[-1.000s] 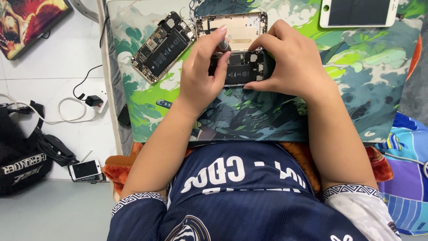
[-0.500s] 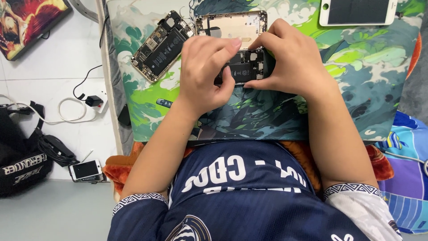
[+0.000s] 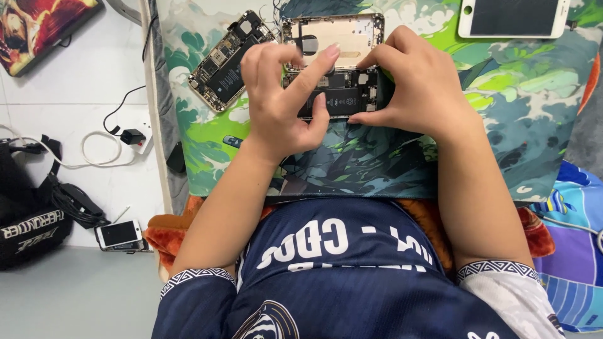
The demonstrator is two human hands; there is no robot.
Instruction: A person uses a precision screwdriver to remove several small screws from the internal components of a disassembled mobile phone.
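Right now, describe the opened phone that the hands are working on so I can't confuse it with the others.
On the green painted mat, find the two hands. Between them lies the opened phone, dark battery showing. The empty gold shell lies just beyond it.

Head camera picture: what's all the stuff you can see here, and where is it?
opened phone: 1, black inside, mat middle, under both hands
empty phone shell: 1, gold, just behind it
second opened phone: 1, dark, mat's upper left
phone screen: 1, white, mat's top right
desk mat: 1, green-blue painted pattern
small phone: 1, white, floor left
bag: 1, black, floor far left
charger: 1, black, floor
left hand: fingers touching opened phone
right hand: gripping opened phone's right end
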